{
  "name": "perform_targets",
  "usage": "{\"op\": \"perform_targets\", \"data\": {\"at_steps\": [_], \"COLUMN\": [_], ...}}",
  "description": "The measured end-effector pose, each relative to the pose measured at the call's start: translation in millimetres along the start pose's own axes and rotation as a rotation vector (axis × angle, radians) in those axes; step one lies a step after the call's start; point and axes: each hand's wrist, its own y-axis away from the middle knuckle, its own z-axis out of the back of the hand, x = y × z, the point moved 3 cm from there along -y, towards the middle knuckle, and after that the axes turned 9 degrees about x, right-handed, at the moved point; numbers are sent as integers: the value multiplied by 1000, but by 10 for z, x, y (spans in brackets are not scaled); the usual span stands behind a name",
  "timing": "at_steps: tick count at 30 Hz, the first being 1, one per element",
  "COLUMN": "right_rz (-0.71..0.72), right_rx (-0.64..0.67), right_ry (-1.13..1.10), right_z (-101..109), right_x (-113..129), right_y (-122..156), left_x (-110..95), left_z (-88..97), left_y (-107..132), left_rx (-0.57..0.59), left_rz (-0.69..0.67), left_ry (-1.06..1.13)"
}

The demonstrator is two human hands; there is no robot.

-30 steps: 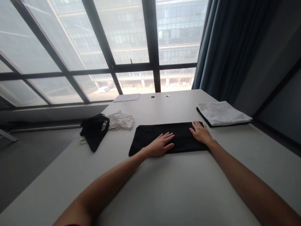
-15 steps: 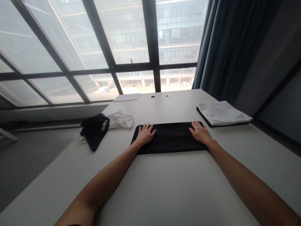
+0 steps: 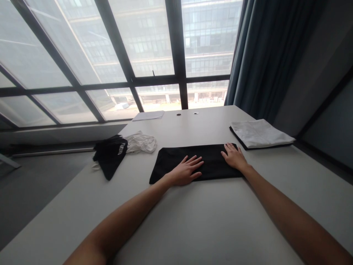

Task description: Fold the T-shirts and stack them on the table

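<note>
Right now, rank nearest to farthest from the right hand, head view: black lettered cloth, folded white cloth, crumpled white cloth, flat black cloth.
1. Flat black cloth: beneath right hand.
2. Folded white cloth: right.
3. Crumpled white cloth: left.
4. Black lettered cloth: farther left.

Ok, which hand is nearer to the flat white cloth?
Right. The right hand lies on the right end of the flat black cloth, left of the flat white cloth and closer to you; the left hand rests farther left, around the black cloth's middle.

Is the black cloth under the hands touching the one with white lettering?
Apart: the head view shows white tabletop between the flat black cloth and lettered cloth.
</note>
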Motion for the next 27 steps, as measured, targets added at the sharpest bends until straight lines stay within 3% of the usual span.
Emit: {"op": "perform_targets", "data": {"at_steps": [10,21,24,27], "right_rz": [-3,-43,-120,-258], "right_rx": [-9,-143,-174,-77], "right_ry": [-1,-171,-174,-166], "right_z": [28,163,305,440], "right_x": [21,-85,-136,-271], "right_y": [24,-13,31,83], "left_x": [16,42,50,63], "left_z": [0,-20,-22,-33], "left_y": [0,-13,-12,-16], "left_rx": [-15,-20,-27,-18], "left_rz": [-5,-14,-10,-4], "left_ry": [-10,-30,-39,-29]}}
